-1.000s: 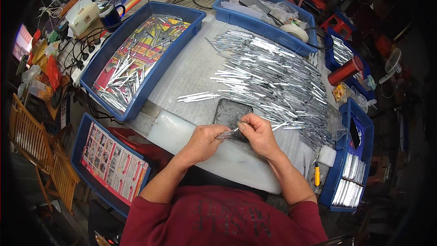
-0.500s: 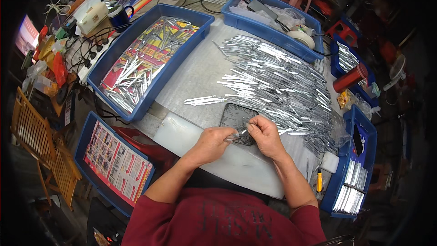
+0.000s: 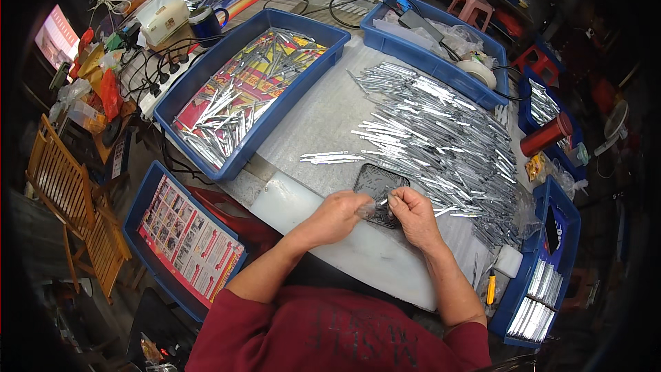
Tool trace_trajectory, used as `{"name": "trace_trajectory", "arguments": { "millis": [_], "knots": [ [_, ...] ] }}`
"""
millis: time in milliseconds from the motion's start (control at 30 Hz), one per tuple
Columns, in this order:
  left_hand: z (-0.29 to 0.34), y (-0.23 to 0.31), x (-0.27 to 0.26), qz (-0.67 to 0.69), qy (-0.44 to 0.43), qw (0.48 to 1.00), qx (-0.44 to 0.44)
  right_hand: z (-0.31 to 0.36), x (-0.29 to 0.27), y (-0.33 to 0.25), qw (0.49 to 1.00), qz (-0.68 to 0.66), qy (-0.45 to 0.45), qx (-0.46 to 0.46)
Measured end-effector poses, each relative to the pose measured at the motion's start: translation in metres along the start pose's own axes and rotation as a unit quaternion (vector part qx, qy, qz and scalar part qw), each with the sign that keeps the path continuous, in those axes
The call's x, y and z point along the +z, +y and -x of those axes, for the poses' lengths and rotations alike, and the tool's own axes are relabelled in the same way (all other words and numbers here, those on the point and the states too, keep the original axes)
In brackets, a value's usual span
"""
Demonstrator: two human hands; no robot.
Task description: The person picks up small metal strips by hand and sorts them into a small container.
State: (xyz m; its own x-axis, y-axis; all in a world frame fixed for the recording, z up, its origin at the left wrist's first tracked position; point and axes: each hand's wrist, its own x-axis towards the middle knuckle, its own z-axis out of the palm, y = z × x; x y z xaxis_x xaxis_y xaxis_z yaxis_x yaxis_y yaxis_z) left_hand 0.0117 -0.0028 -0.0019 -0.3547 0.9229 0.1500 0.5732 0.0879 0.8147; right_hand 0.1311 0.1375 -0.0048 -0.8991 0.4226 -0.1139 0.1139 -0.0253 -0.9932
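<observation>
My left hand (image 3: 339, 217) is closed, with a few silver metal strips jutting from its fingertips, smeared by motion. Close on its right, my right hand (image 3: 415, 217) pinches thumb against finger on something too small to make out. Both hands are at the near edge of a small black tray (image 3: 372, 178) that holds thin dark pieces. Beyond the tray and to its right spreads a large heap of flat silver metal strips (image 3: 441, 141). Several loose strips (image 3: 332, 157) lie apart, left of the heap.
A blue bin (image 3: 258, 141) of strips stands at left; another (image 3: 434, 79) holds plastic bags at the back. A white board (image 3: 286, 200) lines the table's near edge. At right are a yellow-handled screwdriver (image 3: 491, 289), a red cylinder (image 3: 546, 134) and a blue bin (image 3: 506, 327) with stacked strips.
The whole view has shifted, so the table things appear farther right. My hands stay close together by the black tray; the left fingers have moved and are blurred now.
</observation>
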Motion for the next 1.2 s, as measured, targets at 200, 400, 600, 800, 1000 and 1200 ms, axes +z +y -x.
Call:
{"name": "trace_trajectory", "arguments": {
  "millis": [200,400,600,800,1000,1200],
  "knots": [
    [-0.02,-0.037,-0.024,-0.06,0.082,0.994,-0.033,-0.001,-0.007,0.001,0.998,-0.023,0.06,-0.026],
    [-0.046,-0.038,-0.037,-0.213,0.102,0.969,-0.074,0.003,-0.012,0.001,0.997,0.041,0.05,-0.035],
    [-0.053,-0.057,-0.028,-0.283,0.077,0.954,-0.063,0.007,-0.011,0.0,0.997,0.054,0.05,-0.039],
    [-0.044,-0.045,-0.034,-0.271,0.116,0.955,-0.041,0.005,-0.015,0.003,0.996,0.043,0.069,-0.028],
    [-0.026,-0.034,-0.036,-0.103,0.113,0.983,-0.099,0.0,-0.014,0.001,0.983,0.16,0.076,-0.055],
    [-0.004,-0.019,-0.035,0.019,0.087,0.993,-0.076,-0.007,-0.012,0.002,0.931,0.32,0.084,-0.156]
  ]
}}
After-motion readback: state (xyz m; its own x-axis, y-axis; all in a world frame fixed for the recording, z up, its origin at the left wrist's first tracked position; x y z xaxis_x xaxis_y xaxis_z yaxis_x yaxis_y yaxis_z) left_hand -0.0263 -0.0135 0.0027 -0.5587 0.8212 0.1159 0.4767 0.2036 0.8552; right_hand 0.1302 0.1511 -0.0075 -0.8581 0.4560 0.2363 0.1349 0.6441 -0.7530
